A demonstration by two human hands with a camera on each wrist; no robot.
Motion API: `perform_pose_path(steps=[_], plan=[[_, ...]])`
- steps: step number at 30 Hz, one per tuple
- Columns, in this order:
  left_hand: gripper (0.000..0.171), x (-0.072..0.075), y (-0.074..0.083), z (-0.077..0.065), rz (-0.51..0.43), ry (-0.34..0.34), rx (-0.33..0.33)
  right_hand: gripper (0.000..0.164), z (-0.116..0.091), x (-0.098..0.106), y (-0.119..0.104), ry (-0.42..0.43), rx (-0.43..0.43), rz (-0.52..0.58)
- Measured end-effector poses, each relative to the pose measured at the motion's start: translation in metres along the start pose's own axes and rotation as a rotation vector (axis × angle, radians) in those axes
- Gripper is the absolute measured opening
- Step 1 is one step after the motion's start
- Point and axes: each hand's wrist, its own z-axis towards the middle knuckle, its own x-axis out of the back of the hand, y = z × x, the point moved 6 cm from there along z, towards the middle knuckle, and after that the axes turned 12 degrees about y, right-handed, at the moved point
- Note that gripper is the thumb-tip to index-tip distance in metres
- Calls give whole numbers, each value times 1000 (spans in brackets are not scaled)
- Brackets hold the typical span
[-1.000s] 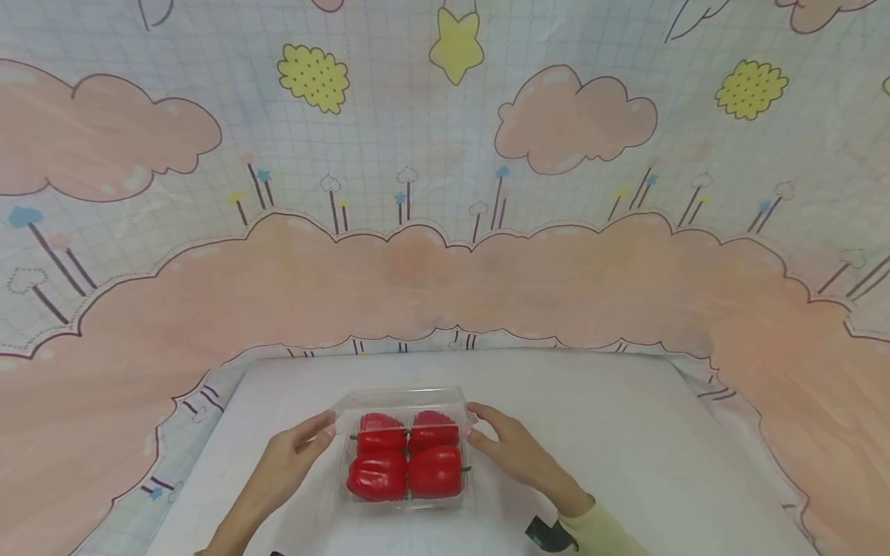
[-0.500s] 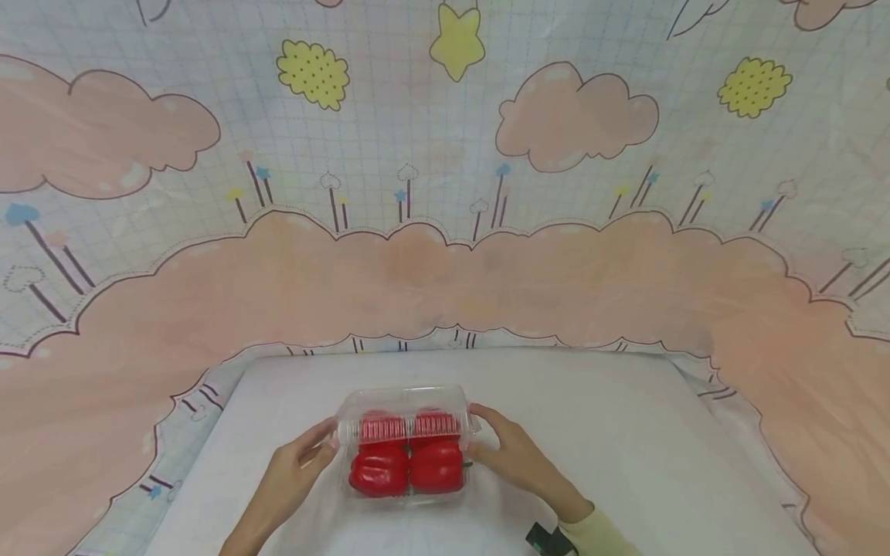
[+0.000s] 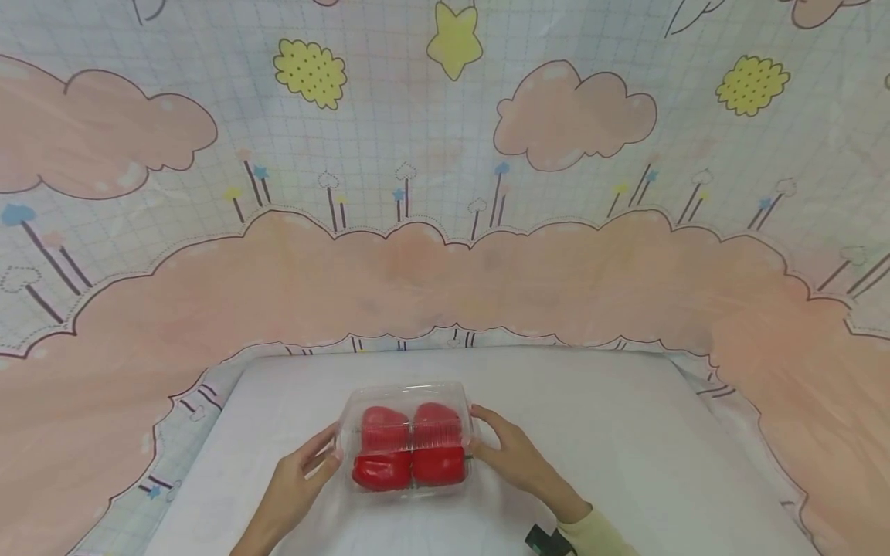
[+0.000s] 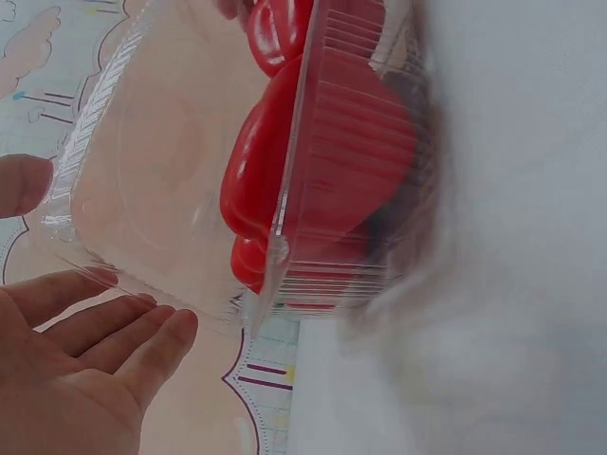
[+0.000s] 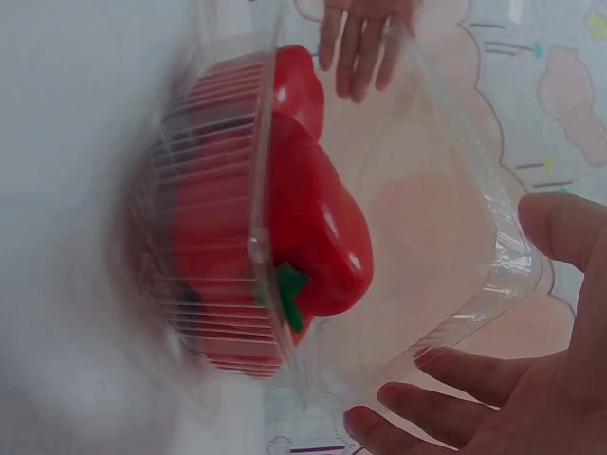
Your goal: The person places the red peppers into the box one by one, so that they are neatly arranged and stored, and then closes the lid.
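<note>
A clear plastic clamshell box (image 3: 403, 493) stands on the white table, holding several red bell peppers (image 3: 439, 466). Its hinged lid (image 3: 406, 397) is tilted over them, raised apart from the base. My left hand (image 3: 295, 480) holds the lid's left side, thumb toward its front edge and fingers along the outside. On the opposite side my right hand (image 3: 520, 460) grips the lid the same way. Both wrist views show a gap between the lid (image 4: 142, 161) and the base's ribbed wall (image 5: 223, 327). A green stem (image 5: 291, 292) pokes out at the base's rim.
The white tabletop (image 3: 612, 432) spreads around the box. Behind it hangs a patterned cloth (image 3: 431, 286) with clouds and stars. A dark wrist strap piece (image 3: 549, 539) sits by the right sleeve (image 3: 598, 533).
The lid has swung forward and down toward me, its front edge now lower over the peppers. Both hands have moved slightly with it, keeping their hold.
</note>
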Motion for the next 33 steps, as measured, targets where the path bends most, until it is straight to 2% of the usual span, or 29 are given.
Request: perform_pose_path(steps=[7,13,17,26,29,33], plan=[[58,-8,-4,-3,-41,-3,-41,68,-2,-4,8,-1,-12,-15],[59,-13,-11,-6,-51,-2,-31,72,-5,-8,17,-11,-16,-28],[58,-16,-17,-8,-54,2,-27,70,-6,-10,22,-15,22,-19],[55,-22,-24,-11,-42,29,-111,67,-8,-11,27,-32,65,21],[54,-24,-27,-11,-60,27,-84,65,-8,-11,28,-40,61,22],[53,-26,-33,-10,-94,-9,14,62,-9,-14,32,-57,27,31]])
